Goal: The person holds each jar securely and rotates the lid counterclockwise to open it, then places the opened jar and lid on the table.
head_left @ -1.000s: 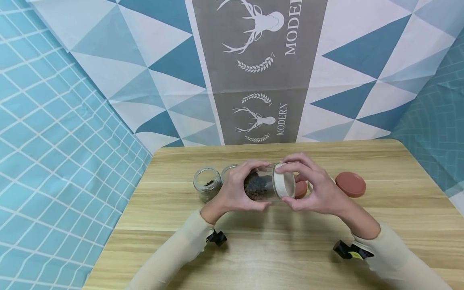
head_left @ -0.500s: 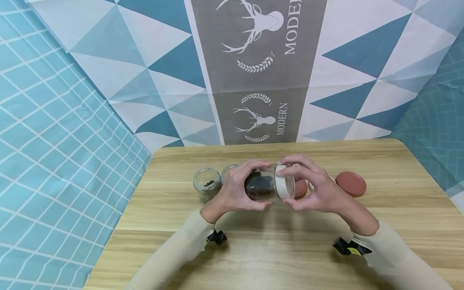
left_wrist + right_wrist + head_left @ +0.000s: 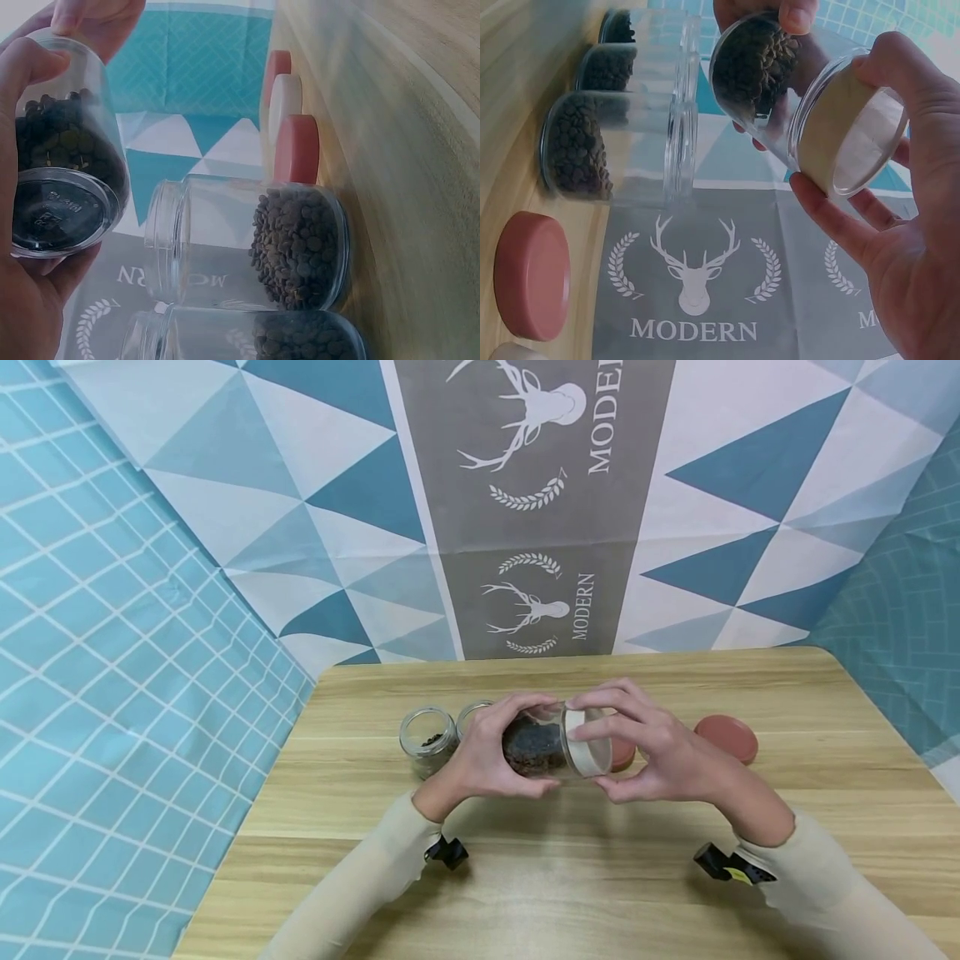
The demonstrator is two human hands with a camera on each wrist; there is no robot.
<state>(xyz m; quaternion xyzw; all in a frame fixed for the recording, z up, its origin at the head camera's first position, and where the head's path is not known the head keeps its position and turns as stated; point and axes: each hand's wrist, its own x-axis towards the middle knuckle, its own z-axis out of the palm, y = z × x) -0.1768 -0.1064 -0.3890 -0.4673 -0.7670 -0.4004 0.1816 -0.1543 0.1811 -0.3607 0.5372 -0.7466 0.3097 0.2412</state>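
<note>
A clear glass jar (image 3: pixel 534 750), part filled with small dark brown bean-like pieces, lies tilted on its side between both hands above the table. Its body is gripped by my left hand (image 3: pixel 487 750), the thumb below and the fingers above. My right hand (image 3: pixel 660 745) holds the cream lid (image 3: pixel 826 133) at the jar's mouth, thumb and fingers spread round its rim. The lid sits on the mouth; how tightly cannot be told. In the left wrist view the jar's base (image 3: pixel 60 214) faces the camera.
Behind the left hand stand several lidless jars (image 3: pixel 581 146) in a row, holding similar dark pieces. To the right, a red lid (image 3: pixel 726 741), another red lid (image 3: pixel 622 754) and a white lid (image 3: pixel 285 101) lie on the wooden table (image 3: pixel 570 893). A patterned cloth backs the table.
My right hand's fingers have shifted round the lid, and its wrist has moved slightly right. The dark pieces have settled differently inside the jar. The left hand stays almost still.
</note>
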